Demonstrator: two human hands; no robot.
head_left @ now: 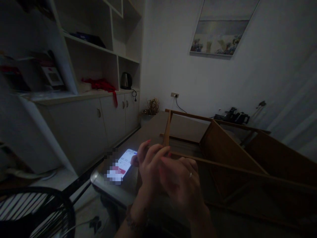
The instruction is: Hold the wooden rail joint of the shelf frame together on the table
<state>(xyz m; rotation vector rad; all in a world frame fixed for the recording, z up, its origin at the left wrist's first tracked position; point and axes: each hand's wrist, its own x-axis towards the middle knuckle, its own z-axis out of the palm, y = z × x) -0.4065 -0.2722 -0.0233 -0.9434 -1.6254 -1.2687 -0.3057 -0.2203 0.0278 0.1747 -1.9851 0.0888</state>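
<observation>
My left hand [151, 162] is raised over the table, its fingers bent and spread apart. No object shows in it, and its thumb is hidden. Close against it is my right hand [182, 177], wearing a ring, with thumb and fingers drawn together towards the left hand. Whatever lies between these fingertips is too dark and covered to make out. Left of my hands, a lit phone [126, 162] with a timer on its screen lies on the table [148, 132]. Behind and to the right, a brown wooden shelf frame [232, 150] rests on its side.
A black fan [37, 211] stands at the lower left. White cabinets [81, 122] line the left wall, with a kettle [126, 81] and red cloth [101, 84] on the counter. A dried plant [152, 106] stands in the corner. Dark appliances [234, 115] sit beyond the frame.
</observation>
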